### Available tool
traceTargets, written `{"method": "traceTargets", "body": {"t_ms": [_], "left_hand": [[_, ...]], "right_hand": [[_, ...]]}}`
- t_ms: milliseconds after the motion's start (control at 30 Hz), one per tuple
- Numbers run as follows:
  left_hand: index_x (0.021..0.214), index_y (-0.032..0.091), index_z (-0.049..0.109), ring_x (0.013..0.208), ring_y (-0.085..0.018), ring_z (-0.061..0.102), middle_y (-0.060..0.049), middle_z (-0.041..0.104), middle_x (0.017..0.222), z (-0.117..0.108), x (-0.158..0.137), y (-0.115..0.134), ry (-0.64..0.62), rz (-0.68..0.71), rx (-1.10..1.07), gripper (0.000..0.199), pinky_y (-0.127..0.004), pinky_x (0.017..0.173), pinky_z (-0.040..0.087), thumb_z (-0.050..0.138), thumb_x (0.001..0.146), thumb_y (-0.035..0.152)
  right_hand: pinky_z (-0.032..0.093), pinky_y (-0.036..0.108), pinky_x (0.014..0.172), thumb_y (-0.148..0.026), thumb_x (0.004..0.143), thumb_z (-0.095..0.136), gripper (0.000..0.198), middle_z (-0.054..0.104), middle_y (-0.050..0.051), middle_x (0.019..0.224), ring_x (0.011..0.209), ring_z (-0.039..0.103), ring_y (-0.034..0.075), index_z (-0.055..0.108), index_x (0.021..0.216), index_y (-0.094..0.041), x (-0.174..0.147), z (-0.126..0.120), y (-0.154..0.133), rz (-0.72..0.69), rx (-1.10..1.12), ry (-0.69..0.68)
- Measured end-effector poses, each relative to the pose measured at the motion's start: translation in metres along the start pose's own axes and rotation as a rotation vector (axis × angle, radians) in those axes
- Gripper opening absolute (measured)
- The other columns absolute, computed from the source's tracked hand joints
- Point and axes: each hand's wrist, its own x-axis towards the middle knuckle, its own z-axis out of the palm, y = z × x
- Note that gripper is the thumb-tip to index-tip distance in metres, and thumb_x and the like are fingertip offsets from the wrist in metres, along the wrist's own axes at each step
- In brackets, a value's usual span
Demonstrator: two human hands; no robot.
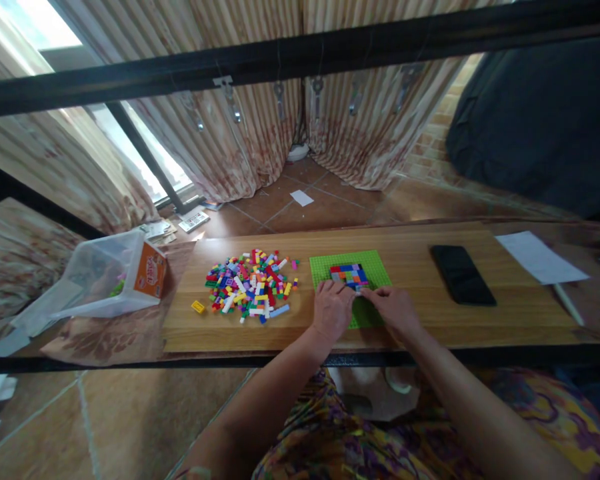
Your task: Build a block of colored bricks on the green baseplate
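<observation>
On the light green baseplate (380, 269) sits a low block build (347, 272) of red, blue, orange, grey and other coloured toy bricks. My left hand (331, 305) lies over the near left side of the build, its bent fingers pressed together against it and hiding that part. From the right, my right hand (396, 308) reaches in with thumb and forefinger pinched on a small pale brick (359, 291) at the build's near edge. Whether this brick is pressed down onto the studs I cannot tell.
Left of the baseplate is a heap of loose bricks (250, 283), with a yellow brick (198, 307) apart from it. A clear plastic bin (105, 273) lies farther left. A black phone (463, 275) and white paper (540, 257) lie right. A dark bar (300, 63) crosses above.
</observation>
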Motion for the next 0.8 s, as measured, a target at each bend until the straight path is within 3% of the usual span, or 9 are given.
{"method": "traceTargets", "body": {"t_ms": [200,367,500,633,800], "left_hand": [[0.082,0.02,0.068,0.088,-0.023,0.054,-0.008,0.066,0.085,0.001,-0.002,-0.001,0.042,0.053,0.082,0.024,-0.037,0.081,0.038,0.05,0.098,0.025],[0.092,0.02,0.067,0.09,-0.022,0.057,-0.007,0.067,0.091,0.001,-0.005,-0.002,0.05,0.086,0.107,0.016,-0.036,0.081,0.043,0.051,0.096,0.019],[0.105,0.02,0.065,0.097,-0.023,0.06,-0.007,0.068,0.102,0.002,-0.01,-0.005,0.085,0.069,0.016,0.017,-0.039,0.088,0.048,0.052,0.094,0.017],[0.117,0.019,0.06,0.106,-0.023,0.06,-0.008,0.068,0.113,0.001,-0.015,-0.01,0.163,0.019,-0.099,0.028,-0.04,0.095,0.05,0.057,0.089,0.013],[0.115,0.02,0.061,0.107,-0.023,0.061,-0.007,0.068,0.112,-0.001,-0.017,-0.012,0.169,-0.025,-0.15,0.029,-0.041,0.096,0.05,0.059,0.087,0.011]], "right_hand": [[0.032,0.03,0.052,-0.07,0.064,0.067,0.052,0.058,0.004,0.051,0.052,0.05,0.015,0.063,0.052,-0.019,0.002,-0.003,-0.003,0.008,0.05,-0.056],[0.027,0.025,0.042,-0.068,0.059,0.073,0.052,0.048,-0.004,0.049,0.043,0.037,0.008,0.057,0.059,-0.019,-0.009,-0.011,-0.002,0.151,0.393,-0.121],[0.038,0.021,0.043,-0.061,0.059,0.077,0.048,0.057,-0.002,0.059,0.047,0.046,0.008,0.059,0.07,-0.018,-0.018,-0.019,0.005,0.242,0.584,-0.099],[0.046,0.022,0.048,-0.053,0.064,0.073,0.04,0.063,0.001,0.066,0.052,0.052,0.009,0.064,0.08,-0.017,-0.022,-0.025,0.012,0.252,0.573,-0.076],[0.044,0.023,0.046,-0.05,0.066,0.072,0.038,0.063,0.002,0.065,0.051,0.053,0.01,0.067,0.083,-0.016,-0.022,-0.02,0.014,0.232,0.464,-0.08]]}}
